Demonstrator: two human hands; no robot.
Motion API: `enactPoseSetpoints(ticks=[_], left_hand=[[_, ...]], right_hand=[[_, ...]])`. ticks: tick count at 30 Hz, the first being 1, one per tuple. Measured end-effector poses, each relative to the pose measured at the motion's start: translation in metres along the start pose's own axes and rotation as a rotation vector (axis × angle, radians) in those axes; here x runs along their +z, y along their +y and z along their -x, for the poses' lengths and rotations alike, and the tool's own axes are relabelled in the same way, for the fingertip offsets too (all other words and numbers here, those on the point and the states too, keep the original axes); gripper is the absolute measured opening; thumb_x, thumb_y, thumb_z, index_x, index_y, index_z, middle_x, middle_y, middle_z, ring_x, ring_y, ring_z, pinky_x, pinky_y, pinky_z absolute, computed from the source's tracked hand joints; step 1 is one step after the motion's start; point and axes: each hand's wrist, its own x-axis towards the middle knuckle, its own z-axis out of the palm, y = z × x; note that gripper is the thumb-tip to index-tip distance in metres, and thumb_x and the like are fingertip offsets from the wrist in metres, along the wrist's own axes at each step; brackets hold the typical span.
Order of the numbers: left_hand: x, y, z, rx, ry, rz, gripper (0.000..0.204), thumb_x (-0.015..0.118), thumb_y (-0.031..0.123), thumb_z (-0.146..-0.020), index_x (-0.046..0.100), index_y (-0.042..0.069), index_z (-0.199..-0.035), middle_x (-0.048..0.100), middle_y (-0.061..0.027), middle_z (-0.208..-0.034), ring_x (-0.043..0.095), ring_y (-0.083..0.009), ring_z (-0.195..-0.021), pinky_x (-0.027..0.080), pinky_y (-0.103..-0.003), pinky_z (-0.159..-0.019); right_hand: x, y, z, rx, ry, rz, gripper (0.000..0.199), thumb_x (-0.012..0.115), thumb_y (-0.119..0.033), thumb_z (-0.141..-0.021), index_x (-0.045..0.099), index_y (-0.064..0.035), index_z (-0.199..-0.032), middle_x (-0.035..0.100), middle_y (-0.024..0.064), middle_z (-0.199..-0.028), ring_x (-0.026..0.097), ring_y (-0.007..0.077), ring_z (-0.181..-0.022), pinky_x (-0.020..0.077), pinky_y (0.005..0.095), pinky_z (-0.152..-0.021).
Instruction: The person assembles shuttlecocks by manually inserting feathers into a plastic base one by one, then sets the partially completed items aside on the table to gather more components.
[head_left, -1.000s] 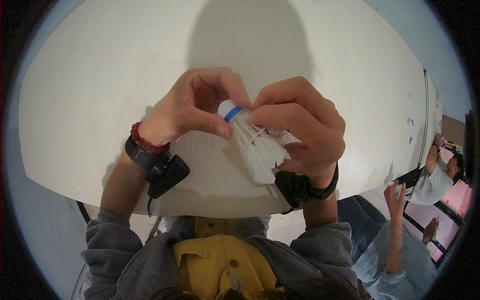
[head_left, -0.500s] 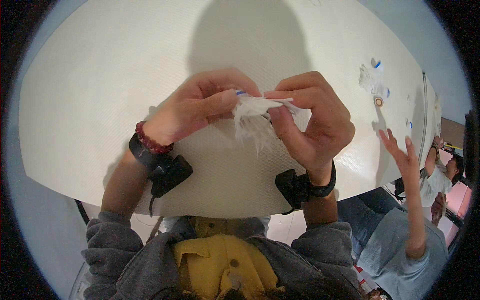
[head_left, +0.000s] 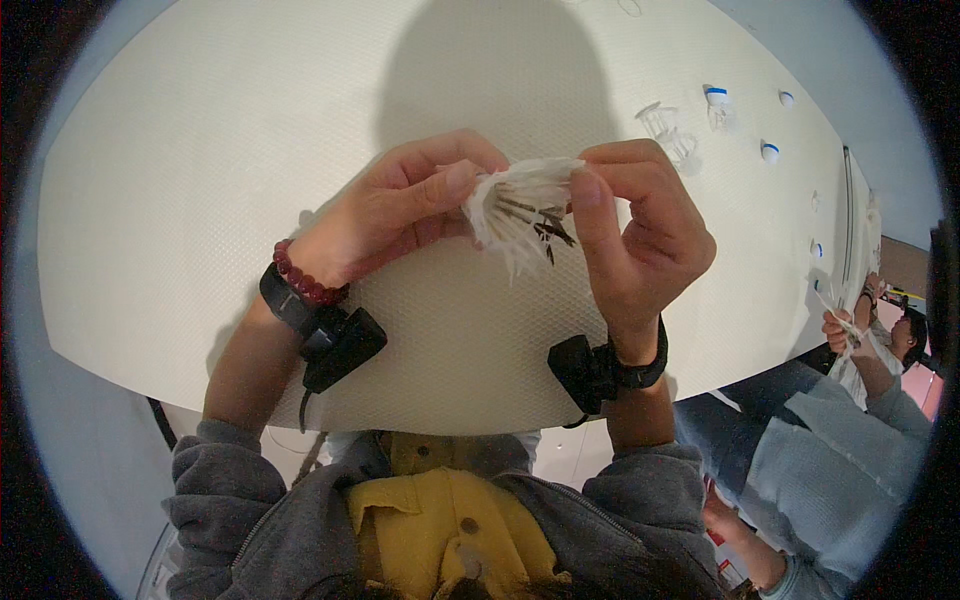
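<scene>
Shuttlecock [head_left: 520,210], white and feathered, is held above the white table [head_left: 200,170] between both hands, its long axis running roughly left to right. Left hand [head_left: 400,215] fingers pinch one end; right hand [head_left: 640,235] fingers clasp the feather skirt. No containers are in view.

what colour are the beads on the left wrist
Dark red beads, seen in the head view beside a black wrist strap.
</scene>
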Motion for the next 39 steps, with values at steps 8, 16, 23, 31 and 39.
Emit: enactPoseSetpoints(ticks=[8, 16, 23, 31, 39], left_hand=[[-0.003, 0.000, 0.001, -0.005, -0.038, 0.009, 0.031, 0.046, 0.030, -0.096, 0.053, 0.004, -0.112, 0.058, -0.0045, -0.101, 0.056, -0.0117, -0.096, 0.046, -0.028, -0.086], [-0.004, -0.004, 0.002, 0.018, -0.031, 0.047, 0.030, 0.046, 0.027, -0.096, 0.053, 0.003, -0.112, 0.059, -0.0049, -0.103, 0.056, -0.0109, -0.096, 0.047, -0.027, -0.084], [-0.006, -0.004, 0.001, -0.008, -0.004, 0.037, 0.030, 0.048, 0.027, -0.096, 0.053, 0.003, -0.113, 0.059, -0.0042, -0.103, 0.057, -0.0104, -0.095, 0.047, -0.026, -0.083], [-0.002, -0.005, -0.003, 0.018, 0.008, 0.027, 0.031, 0.047, 0.028, -0.096, 0.053, 0.004, -0.114, 0.059, -0.0044, -0.104, 0.057, -0.0117, -0.097, 0.049, -0.029, -0.087], [-0.005, -0.008, -0.007, 0.011, -0.006, 0.050, 0.032, 0.046, 0.027, -0.096, 0.052, 0.003, -0.116, 0.059, -0.0055, -0.105, 0.057, -0.0130, -0.098, 0.049, -0.029, -0.088]], right_hand=[[0.003, 0.000, 0.001, -0.064, -0.002, 0.022, 0.012, 0.071, 0.006, -0.068, 0.063, -0.0015, -0.072, 0.062, 0.0102, -0.069, 0.060, 0.0186, -0.061, 0.0470, 0.0261, -0.053], [0.003, -0.003, 0.001, -0.151, 0.023, 0.158, 0.014, 0.073, 0.004, -0.067, 0.064, -0.0027, -0.075, 0.063, 0.0096, -0.072, 0.059, 0.0172, -0.060, 0.0467, 0.0254, -0.053], [0.000, 0.003, -0.002, -0.131, 0.011, 0.050, 0.015, 0.070, 0.006, -0.067, 0.064, -0.0022, -0.078, 0.063, 0.0093, -0.073, 0.058, 0.0161, -0.059, 0.0461, 0.0244, -0.054], [-0.010, 0.001, 0.003, 0.089, 0.048, -0.114, 0.012, 0.066, 0.007, -0.068, 0.062, 0.0006, -0.077, 0.064, 0.0107, -0.075, 0.059, 0.0179, -0.067, 0.0467, 0.0267, -0.062], [-0.012, 0.002, 0.001, 0.127, 0.030, -0.109, 0.010, 0.069, 0.006, -0.070, 0.062, 0.0003, -0.074, 0.062, 0.0085, -0.074, 0.058, 0.0157, -0.067, 0.0456, 0.0249, -0.061]])
